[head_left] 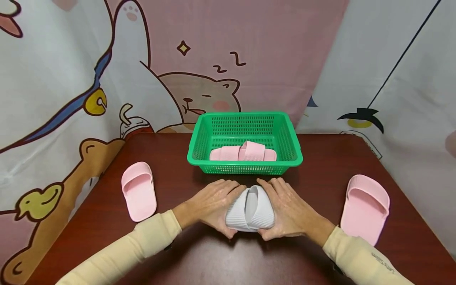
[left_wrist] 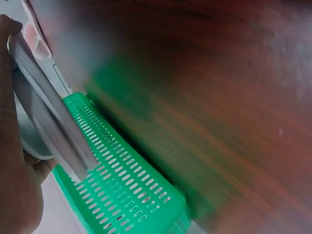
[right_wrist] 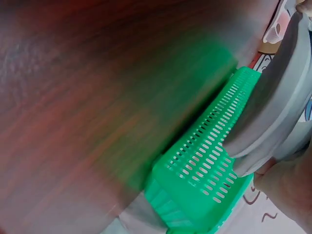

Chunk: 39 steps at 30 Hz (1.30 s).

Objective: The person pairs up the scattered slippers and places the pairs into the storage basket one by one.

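Between my two hands is a pair of light grey slippers (head_left: 263, 211), pressed together one against the other, with ribbed straps facing up. My left hand (head_left: 217, 206) grips the pair from the left side, fingers on the far end and thumb near me. From the other side my right hand (head_left: 287, 209) holds it the same way. Both wrist views show the slippers' stacked edges (left_wrist: 48, 107) raised off the table, in front of the green plastic basket (head_left: 246, 163). Inside the basket lies a pair of pink slippers (head_left: 253, 151), partly hidden by the front rim.
One pink slipper (head_left: 140, 198) lies at the left of the dark red-brown table (head_left: 171, 158); another pink slipper (head_left: 365, 209) lies at the right, close to my right sleeve (head_left: 360, 253). Behind the table hangs a cartoon-printed cloth (head_left: 278, 51).
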Tool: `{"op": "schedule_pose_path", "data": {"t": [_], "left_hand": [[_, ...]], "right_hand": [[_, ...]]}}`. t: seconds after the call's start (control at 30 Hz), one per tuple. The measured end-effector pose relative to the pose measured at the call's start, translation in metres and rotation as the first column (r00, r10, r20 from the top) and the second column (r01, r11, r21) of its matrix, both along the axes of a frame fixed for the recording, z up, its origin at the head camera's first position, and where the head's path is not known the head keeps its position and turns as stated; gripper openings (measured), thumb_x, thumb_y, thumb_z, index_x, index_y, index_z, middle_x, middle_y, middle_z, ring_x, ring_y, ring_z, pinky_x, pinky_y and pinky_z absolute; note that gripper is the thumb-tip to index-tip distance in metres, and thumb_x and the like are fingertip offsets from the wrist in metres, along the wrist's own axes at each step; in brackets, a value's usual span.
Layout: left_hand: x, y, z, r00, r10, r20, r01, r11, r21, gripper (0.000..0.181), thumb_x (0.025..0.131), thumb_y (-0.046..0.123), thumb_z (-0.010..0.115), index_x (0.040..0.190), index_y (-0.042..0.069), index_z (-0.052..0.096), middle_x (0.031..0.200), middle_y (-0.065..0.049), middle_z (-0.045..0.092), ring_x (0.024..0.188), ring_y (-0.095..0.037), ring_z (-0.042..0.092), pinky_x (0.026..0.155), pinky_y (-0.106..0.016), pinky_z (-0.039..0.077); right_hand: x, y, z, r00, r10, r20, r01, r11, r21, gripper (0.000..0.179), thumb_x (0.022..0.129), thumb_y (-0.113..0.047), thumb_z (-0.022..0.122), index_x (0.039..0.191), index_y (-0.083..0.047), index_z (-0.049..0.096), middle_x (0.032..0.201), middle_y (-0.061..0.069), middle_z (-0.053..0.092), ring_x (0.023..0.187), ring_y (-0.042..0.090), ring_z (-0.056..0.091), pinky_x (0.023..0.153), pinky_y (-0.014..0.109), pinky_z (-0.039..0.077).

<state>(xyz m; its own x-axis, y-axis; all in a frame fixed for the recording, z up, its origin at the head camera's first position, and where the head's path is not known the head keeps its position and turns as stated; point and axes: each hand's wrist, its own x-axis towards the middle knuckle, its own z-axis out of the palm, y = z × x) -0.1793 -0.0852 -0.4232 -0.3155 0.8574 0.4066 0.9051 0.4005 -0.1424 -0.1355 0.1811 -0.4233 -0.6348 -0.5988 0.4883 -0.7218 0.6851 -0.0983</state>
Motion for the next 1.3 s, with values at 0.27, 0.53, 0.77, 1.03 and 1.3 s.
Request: {"op": "schedule_pose_path", "data": {"t": [0.27,0.53,0.77,1.03,1.3], "left_hand": [[0.001,-0.003,0.007,0.999,-0.007,-0.047,0.004,0.998,-0.063,0.114,0.052,0.082,0.069,0.132,0.002,0.055,0.117,-0.006,0.061,0.106,-0.022,0.057,0.091,-0.033,0.046],[-0.004,-0.009,0.014,1.000,-0.016,0.025,0.018,0.997,-0.070,0.113,0.057,0.081,0.073,0.133,-0.001,0.056,0.117,-0.006,0.063,0.107,-0.021,0.055,0.097,-0.033,0.044],[-0.007,-0.012,0.019,1.000,-0.022,0.017,0.023,0.999,-0.046,0.115,0.057,0.082,0.073,0.133,-0.003,0.057,0.118,-0.008,0.065,0.109,-0.021,0.057,0.098,-0.034,0.044],[-0.006,-0.020,0.018,1.000,-0.007,0.013,0.008,0.999,-0.038,0.111,0.058,0.082,0.071,0.129,-0.002,0.057,0.113,-0.007,0.064,0.104,-0.020,0.057,0.097,-0.034,0.044],[-0.007,-0.025,0.023,1.000,-0.010,0.011,0.010,0.999,-0.034,0.108,0.058,0.083,0.069,0.125,-0.001,0.057,0.108,-0.005,0.063,0.100,-0.019,0.056,0.093,-0.032,0.045]], "right_hand": [[0.009,0.005,0.002,0.998,-0.062,-0.025,0.063,0.997,0.048,0.116,0.054,-0.082,0.075,0.134,-0.002,0.052,0.116,0.007,0.055,0.100,0.022,0.049,0.078,0.040,0.041],[0.004,0.009,0.008,0.998,-0.021,-0.053,0.025,0.997,0.066,0.109,0.065,-0.085,0.068,0.138,-0.005,0.055,0.124,0.007,0.056,0.108,0.024,0.050,0.082,0.042,0.038],[-0.008,0.013,0.021,0.999,0.052,0.014,-0.053,0.997,0.055,0.102,0.073,-0.079,0.070,0.142,-0.005,0.052,0.134,0.006,0.053,0.117,0.021,0.048,0.089,0.042,0.036],[-0.033,0.026,0.038,0.997,-0.018,0.072,0.014,0.998,0.055,0.069,0.096,-0.058,0.059,0.144,-0.008,0.054,0.144,0.012,0.050,0.129,0.031,0.045,0.101,0.055,0.034],[-0.070,0.065,0.037,0.969,-0.217,0.115,0.214,0.976,0.034,0.053,0.105,-0.037,0.055,0.149,-0.006,0.052,0.155,0.022,0.038,0.139,0.045,0.035,0.105,0.065,0.028]]}}
